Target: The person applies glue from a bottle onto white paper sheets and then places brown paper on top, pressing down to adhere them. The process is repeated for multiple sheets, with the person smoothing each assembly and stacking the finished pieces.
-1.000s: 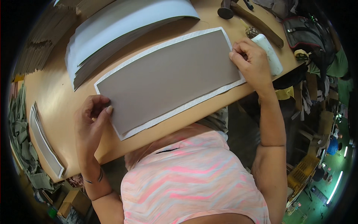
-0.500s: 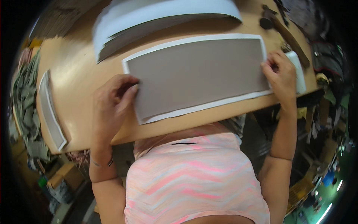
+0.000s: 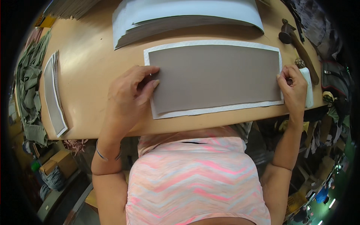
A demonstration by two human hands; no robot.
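Note:
A grey rectangular panel with a white border (image 3: 215, 77), slightly arched along its far edge, lies flat on the table in front of me. At its left edge is my left hand (image 3: 131, 88), the index finger and thumb spread apart with their tips on the grey surface. My right hand (image 3: 294, 84) pinches the panel's right edge between thumb and fingers. Just beyond the panel lies a stack of curved white-topped sheets (image 3: 187, 17) with grey undersides.
A hammer (image 3: 294, 41) lies at the far right, near a white object (image 3: 308, 88) beside my right hand. Narrow white-edged strips (image 3: 52, 93) rest at the left. Green cloth (image 3: 30, 82) hangs along the left table edge (image 3: 90, 134). A dark bag (image 3: 335, 77) sits at the right.
My view has shifted, so the table things sit differently in the picture. My left thumb and index finger, close together before, are now apart; the right hand stays at the panel's right edge.

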